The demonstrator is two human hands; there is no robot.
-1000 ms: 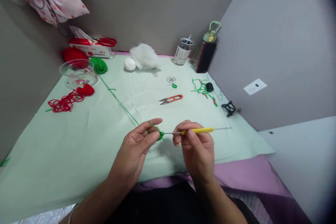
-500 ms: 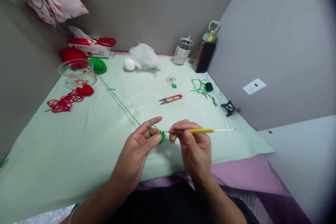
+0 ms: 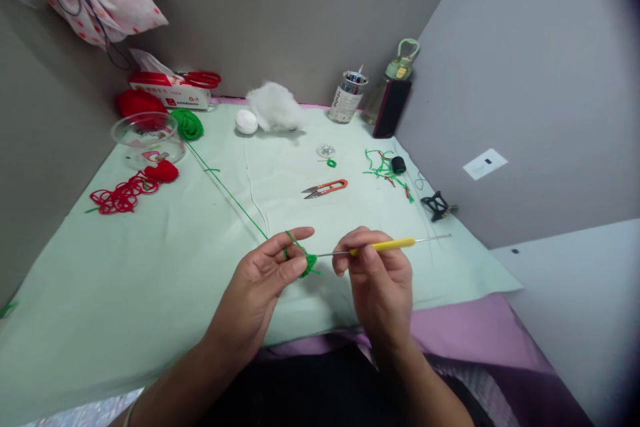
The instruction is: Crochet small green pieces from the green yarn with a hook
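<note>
In the head view, we pinch the small green crocheted piece (image 3: 310,264) between the thumb and fingers of our left hand (image 3: 265,273), so it sits right at the fingertips, jutting past the thumb toward our right hand (image 3: 379,277). A green strand (image 3: 233,199) passes over the left forefinger and leads back to the green yarn ball (image 3: 189,125). Our right hand grasps the yellow-handled hook (image 3: 387,245), its metal shaft pointing left at the piece; we cannot tell how far its tip enters the stitches. Orange snips (image 3: 339,185) lie on the pale cloth (image 3: 175,260) beyond both hands.
</note>
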